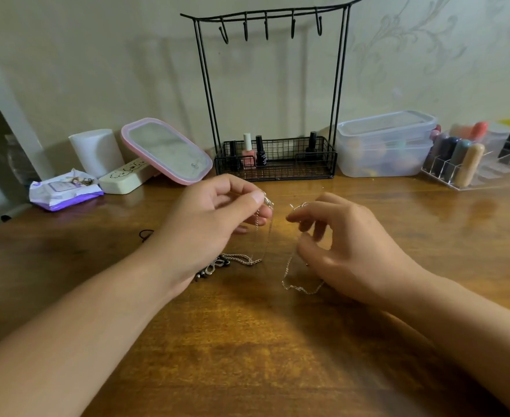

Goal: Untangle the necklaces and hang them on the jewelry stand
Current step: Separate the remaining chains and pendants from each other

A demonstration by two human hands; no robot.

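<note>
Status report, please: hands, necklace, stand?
Left hand and right hand each pinch one end of the necklace. Stand hooks bare. Other chains lie beneath.

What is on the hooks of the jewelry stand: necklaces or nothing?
Nothing. All five hooks on the stand hang bare; the chains are at the hands, low over the table.

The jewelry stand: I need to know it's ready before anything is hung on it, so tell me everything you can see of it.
The jewelry stand is black wire that looks like metal. It stands upright at the back of the wooden table, by the wall. Paired thin uprights carry a slightly curved top bar with five hooks, all bare. At its foot is a wire mesh basket holding several nail polish bottles, one of them pink. Neither hand touches the stand.
</note>
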